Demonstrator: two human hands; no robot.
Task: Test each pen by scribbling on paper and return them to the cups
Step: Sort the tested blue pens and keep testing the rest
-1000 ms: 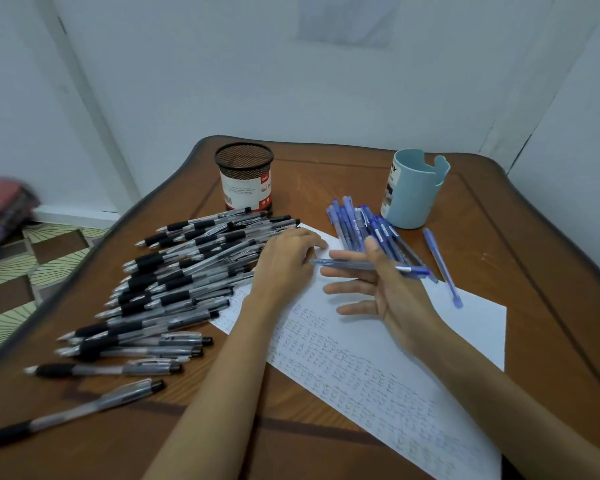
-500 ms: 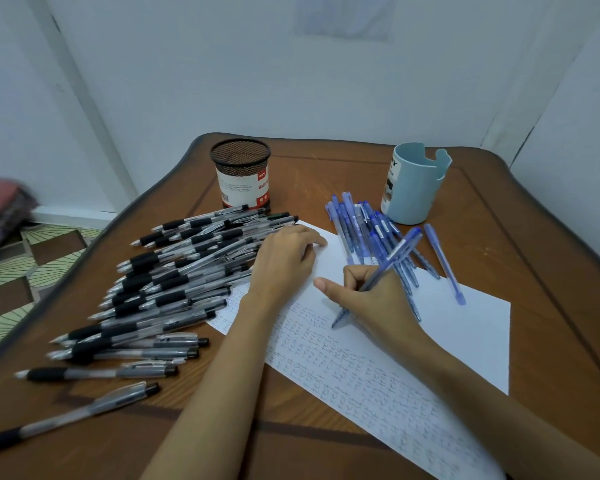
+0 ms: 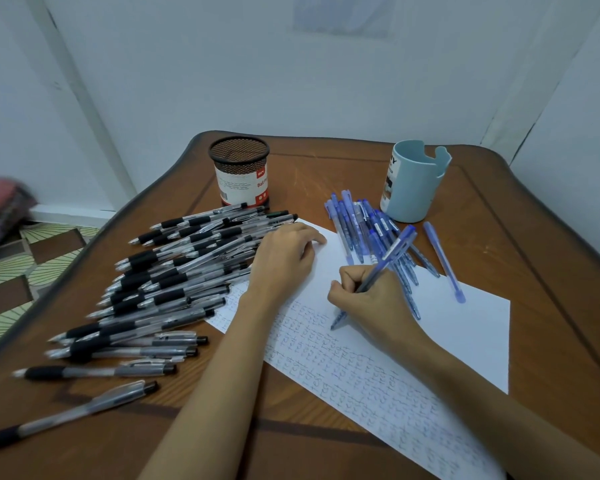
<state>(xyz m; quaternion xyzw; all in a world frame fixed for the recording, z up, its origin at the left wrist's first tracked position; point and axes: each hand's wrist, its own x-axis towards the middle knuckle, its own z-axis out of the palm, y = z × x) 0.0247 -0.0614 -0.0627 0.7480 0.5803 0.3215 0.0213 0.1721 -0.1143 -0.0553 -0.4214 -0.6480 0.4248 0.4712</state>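
Right hand [image 3: 371, 299] now grips pen [image 3: 392, 255] for writing, tip on paper [image 3: 465, 330]; left hand [image 3: 284, 258] rests relaxed, steadying it; scribbling likely starts.

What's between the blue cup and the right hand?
The pile of blue pens, partly on the paper, seen in the head view.

Far left, the pen cup [image 3: 239, 157] is black wire mesh; the far-right mug [image 3: 414, 188] is matt pale-blue plastic. The wooden table [image 3: 551, 271] shines, scuffed. Matt white paper [image 3: 465, 323]; the left pens [image 3: 174, 271] are clear glossy plastic.
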